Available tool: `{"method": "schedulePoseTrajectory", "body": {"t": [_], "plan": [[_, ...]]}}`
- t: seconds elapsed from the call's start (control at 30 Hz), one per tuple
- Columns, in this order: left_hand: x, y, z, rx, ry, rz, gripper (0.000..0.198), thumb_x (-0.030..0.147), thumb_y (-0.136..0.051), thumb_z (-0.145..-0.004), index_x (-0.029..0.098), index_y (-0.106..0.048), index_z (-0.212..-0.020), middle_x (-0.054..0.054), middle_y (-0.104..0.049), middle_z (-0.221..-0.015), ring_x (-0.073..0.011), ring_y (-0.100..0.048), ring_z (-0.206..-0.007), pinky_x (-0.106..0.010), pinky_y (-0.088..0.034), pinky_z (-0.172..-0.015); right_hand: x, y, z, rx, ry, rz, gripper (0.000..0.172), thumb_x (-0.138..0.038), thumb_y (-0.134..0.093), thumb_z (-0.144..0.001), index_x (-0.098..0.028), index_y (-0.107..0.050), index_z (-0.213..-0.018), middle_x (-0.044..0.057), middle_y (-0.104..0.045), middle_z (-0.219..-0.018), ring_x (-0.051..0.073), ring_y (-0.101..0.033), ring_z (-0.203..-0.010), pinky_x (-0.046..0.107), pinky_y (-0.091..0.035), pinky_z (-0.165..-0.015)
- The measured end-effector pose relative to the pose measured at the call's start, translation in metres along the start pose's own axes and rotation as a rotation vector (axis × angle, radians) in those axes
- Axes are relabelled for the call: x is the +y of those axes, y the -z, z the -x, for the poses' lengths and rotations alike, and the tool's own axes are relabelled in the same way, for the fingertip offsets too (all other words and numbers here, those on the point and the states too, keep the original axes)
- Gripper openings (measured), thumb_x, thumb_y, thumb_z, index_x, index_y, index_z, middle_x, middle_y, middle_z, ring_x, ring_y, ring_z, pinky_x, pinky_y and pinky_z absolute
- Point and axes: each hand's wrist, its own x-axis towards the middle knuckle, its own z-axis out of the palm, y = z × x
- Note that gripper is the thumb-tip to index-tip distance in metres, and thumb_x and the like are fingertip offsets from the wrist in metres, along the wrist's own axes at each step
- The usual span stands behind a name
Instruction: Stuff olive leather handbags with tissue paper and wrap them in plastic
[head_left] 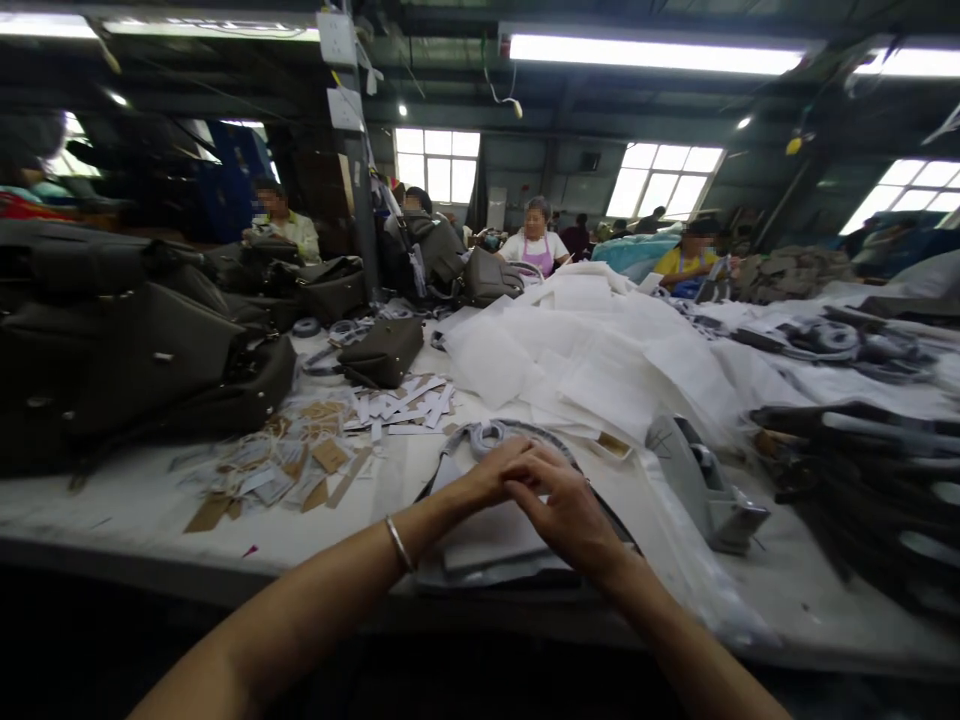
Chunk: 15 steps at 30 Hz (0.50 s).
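My left hand (491,475), with a metal bangle on the wrist, and my right hand (559,500) meet over a flat grey piece (487,545) lying on the white table (135,500) just in front of me. The fingers of both hands are bent and pressed together where they touch. What they pinch, if anything, is hidden under them. A coiled grey strap (484,435) lies just beyond my hands.
Dark bags (142,370) are piled at the left, a small pouch (382,350) and loose paper tags (315,455) lie mid-table. White sheets (592,350) heap at the middle right, a grey tape dispenser (705,485) and dark straps (862,480) at the right. Several people work at the far end.
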Motion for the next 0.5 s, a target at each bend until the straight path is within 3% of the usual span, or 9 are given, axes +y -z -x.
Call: {"method": "schedulePoseTrajectory", "body": {"t": [0.13, 0.23, 0.37, 0.5], "plan": [[0.001, 0.053, 0.048, 0.207, 0.142, 0.030, 0.030, 0.017, -0.055, -0.069, 0.016, -0.061, -0.098, -0.006, -0.064, -0.101, -0.0244, -0.058, -0.101, -0.038, -0.044, -0.094, 0.000, -0.028, 0.000, -0.086, -0.019, -0.106, 0.011, -0.021, -0.060, -0.088, -0.023, -0.068, -0.094, 0.003, -0.068, -0.093, 0.018, -0.063, -0.089, 0.029, -0.049, -0.080], [0.005, 0.073, 0.093, 0.270, 0.231, 0.079, 0.031, 0.022, -0.055, -0.070, 0.015, -0.060, -0.100, -0.009, -0.064, -0.105, -0.0263, -0.059, -0.107, -0.040, -0.043, -0.098, 0.002, -0.042, 0.002, -0.230, -0.071, -0.031, 0.013, -0.026, -0.062, -0.088, -0.022, -0.068, -0.100, 0.004, -0.069, -0.099, 0.019, -0.064, -0.094, 0.030, -0.048, -0.086], [0.024, 0.068, 0.122, 0.289, 0.319, 0.309, 0.037, 0.028, -0.064, -0.071, 0.016, -0.060, -0.106, -0.010, -0.063, -0.114, -0.0276, -0.056, -0.118, -0.039, -0.041, -0.103, -0.001, -0.058, 0.003, -0.433, -0.086, 0.184, 0.030, -0.032, -0.068, -0.084, -0.019, -0.067, -0.111, 0.010, -0.068, -0.106, 0.025, -0.062, -0.101, 0.037, -0.043, -0.093], [0.036, 0.049, 0.124, 0.304, 0.331, 0.441, 0.043, 0.030, -0.067, -0.072, 0.017, -0.058, -0.113, -0.010, -0.061, -0.122, -0.0259, -0.053, -0.122, -0.037, -0.039, -0.105, 0.010, -0.067, 0.008, -0.376, -0.224, 0.004, 0.028, -0.037, -0.072, -0.079, -0.021, -0.070, -0.102, 0.002, -0.066, -0.083, 0.019, -0.060, -0.079, 0.029, -0.044, -0.075]]}}
